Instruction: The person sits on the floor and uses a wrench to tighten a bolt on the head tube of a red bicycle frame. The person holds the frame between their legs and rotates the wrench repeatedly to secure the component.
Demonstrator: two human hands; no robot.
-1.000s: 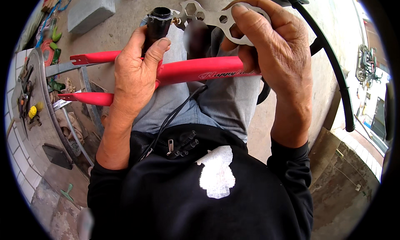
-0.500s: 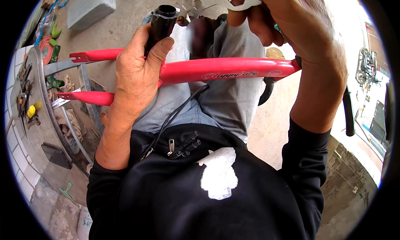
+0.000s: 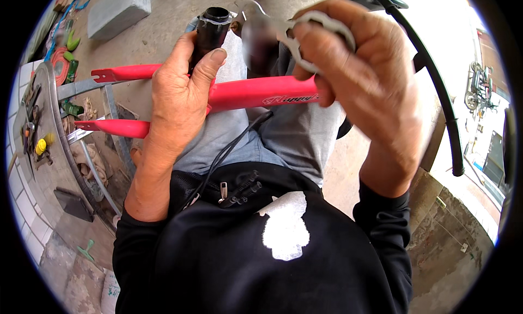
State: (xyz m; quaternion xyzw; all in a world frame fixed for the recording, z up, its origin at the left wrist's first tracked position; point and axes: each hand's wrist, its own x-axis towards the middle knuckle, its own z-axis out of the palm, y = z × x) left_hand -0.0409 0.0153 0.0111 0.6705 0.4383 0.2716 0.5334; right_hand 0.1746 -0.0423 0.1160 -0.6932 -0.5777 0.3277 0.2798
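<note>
My left hand is closed around a short black tube on a red bicycle frame, its thumb pressed on the tube's side. The tube points upward with an open top end. Two red prongs with slotted tips run out to the left, and the main red tube crosses above my lap to the right. In my right hand, slightly blurred, I grip a flat silver spanner with a hooked end and cut-outs. The hook lies just right of the black tube, and I cannot tell whether they touch.
A round worktop with tools and a yellow piece stands at left. Farther off lies a grey block. A black curved bar rises at right, near a low concrete wall. Black cords hang from my jacket.
My right hand has come down and inward with the spanner, which has turned so its hooked end is near the black tube. The black bar at right shows more. My left hand stays put.
</note>
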